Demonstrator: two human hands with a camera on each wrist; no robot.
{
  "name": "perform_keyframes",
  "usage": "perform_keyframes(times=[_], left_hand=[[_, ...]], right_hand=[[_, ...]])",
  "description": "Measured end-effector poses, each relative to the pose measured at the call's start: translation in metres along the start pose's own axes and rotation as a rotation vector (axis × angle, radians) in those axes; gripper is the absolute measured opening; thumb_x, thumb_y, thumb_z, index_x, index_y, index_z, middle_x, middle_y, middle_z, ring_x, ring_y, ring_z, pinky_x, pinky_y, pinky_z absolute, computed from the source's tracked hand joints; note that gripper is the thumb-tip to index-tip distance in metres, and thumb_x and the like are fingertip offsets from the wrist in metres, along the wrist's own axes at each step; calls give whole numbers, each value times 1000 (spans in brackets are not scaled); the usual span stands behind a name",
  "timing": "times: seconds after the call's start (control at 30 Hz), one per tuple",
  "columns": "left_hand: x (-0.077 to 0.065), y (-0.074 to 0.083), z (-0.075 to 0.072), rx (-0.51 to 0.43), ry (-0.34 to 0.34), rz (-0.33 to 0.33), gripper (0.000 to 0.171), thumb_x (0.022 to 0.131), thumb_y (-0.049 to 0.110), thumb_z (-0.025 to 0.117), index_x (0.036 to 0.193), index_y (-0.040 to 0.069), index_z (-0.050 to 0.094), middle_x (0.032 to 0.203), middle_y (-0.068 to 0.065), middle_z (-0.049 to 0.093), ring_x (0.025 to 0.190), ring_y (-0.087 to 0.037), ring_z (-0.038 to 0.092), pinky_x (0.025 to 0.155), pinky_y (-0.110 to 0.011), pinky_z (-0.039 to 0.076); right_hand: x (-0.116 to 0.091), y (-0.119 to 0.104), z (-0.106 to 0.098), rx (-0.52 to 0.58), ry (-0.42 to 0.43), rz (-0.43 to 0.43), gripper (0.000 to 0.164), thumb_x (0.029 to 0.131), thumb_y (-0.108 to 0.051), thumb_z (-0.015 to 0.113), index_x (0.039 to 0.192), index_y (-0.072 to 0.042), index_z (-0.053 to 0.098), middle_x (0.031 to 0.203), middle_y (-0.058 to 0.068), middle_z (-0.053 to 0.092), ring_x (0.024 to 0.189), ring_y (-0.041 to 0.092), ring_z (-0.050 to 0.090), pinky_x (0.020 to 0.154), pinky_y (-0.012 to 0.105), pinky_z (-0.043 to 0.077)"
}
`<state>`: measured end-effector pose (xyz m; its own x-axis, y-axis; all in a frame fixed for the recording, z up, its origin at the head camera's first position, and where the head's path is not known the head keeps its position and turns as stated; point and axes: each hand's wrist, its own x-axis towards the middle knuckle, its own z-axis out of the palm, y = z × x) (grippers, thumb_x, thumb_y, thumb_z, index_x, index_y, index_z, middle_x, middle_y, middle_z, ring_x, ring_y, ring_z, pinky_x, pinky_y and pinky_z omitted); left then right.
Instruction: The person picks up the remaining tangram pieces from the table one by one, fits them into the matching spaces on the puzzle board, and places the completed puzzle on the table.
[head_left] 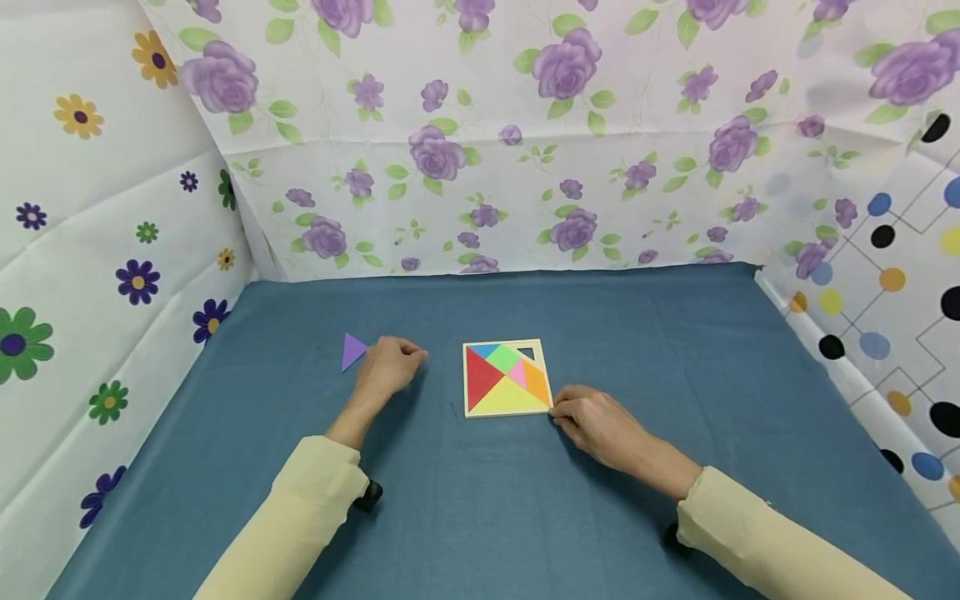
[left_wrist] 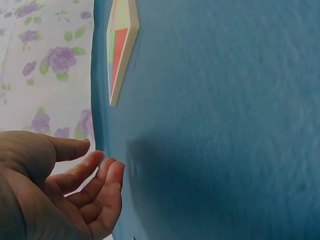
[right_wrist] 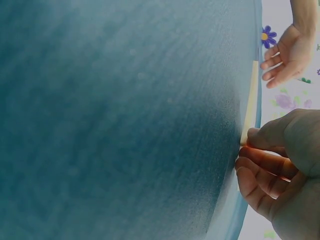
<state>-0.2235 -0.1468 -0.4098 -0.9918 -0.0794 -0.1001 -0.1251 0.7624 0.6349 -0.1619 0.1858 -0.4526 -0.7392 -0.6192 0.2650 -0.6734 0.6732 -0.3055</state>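
Note:
A square tangram board (head_left: 471, 414) lies on the blue cloth, its pale frame holding red, yellow, blue, green, pink and orange pieces. Near its upper right corner is a small dark triangular patch with a pale border. My right hand (head_left: 600, 425) pinches the board's near right corner; in the right wrist view, thumb and forefinger (right_wrist: 260, 155) meet at its edge. My left hand (head_left: 390, 367) hovers left of the board, fingers loosely bent, nothing between thumb and fingertips in the left wrist view. Just left of that hand lies a purple triangle piece (head_left: 352, 352), its right tip beside the hand.
Blue cloth (head_left: 480, 508) covers the table. Behind it hangs a sheet with purple roses (head_left: 435, 154). A flower-print sheet (head_left: 67, 208) borders the left side, and one with coloured dots (head_left: 892, 333) the right.

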Motion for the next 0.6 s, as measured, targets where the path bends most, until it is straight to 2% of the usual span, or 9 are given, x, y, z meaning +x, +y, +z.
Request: perform_keyframes(times=[0.23, 0.47, 0.6], left_hand=[[4, -8, -11, 9, 11, -2, 27, 103, 24, 63, 115, 6, 78, 107, -11, 75, 84, -22, 67, 72, -40, 53], [5, -17, -16, 46, 45, 9, 26, 104, 22, 62, 117, 5, 77, 108, -12, 75, 87, -24, 69, 76, -45, 54], [5, -23, -19, 70, 69, 23, 25, 104, 17, 62, 119, 2, 75, 114, -17, 74, 96, -31, 70, 80, -49, 54]], right_hand=[[0, 0, 0, 5, 0, -1, 16, 93, 0, 75, 107, -4, 80, 109, 8, 71, 97, 22, 69, 80, 36, 59], [0, 0, 0, 9, -2, -1, 15, 93, 0, 75, 107, -4, 80, 110, 8, 71, 97, 22, 69, 80, 36, 59], [0, -1, 0, 0, 1, 2, 15, 93, 0, 75, 106, -4, 80, 108, 7, 71, 96, 22, 70, 80, 35, 59]])
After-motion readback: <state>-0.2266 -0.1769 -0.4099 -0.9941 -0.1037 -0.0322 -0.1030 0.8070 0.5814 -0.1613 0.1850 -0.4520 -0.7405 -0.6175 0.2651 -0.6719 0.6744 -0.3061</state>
